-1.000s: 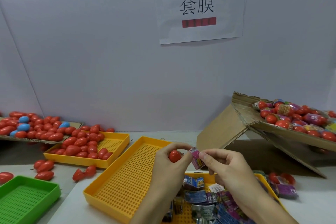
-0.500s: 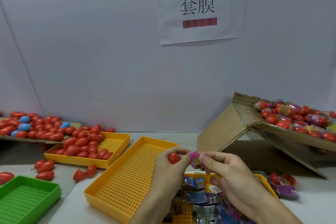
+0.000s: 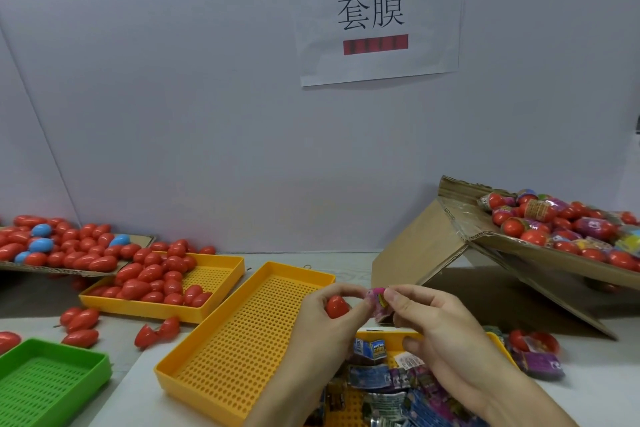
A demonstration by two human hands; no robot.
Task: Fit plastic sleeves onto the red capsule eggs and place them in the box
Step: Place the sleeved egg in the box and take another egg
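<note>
Head view, lower centre: our left hand (image 3: pixel 320 317) pinches a red egg (image 3: pixel 336 306); our right hand (image 3: pixel 433 326) pinches the pink sleeve (image 3: pixel 379 303) beside it. We risk the flimsy sleeve collapsing, or the glossy egg slipping.

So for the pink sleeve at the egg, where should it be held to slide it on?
Grip the pink sleeve by its open rim, pinched from the right side, as the right hand does. Its mouth faces left toward the red egg in the left hand, so holding the far edge probably leaves the opening free.
</note>
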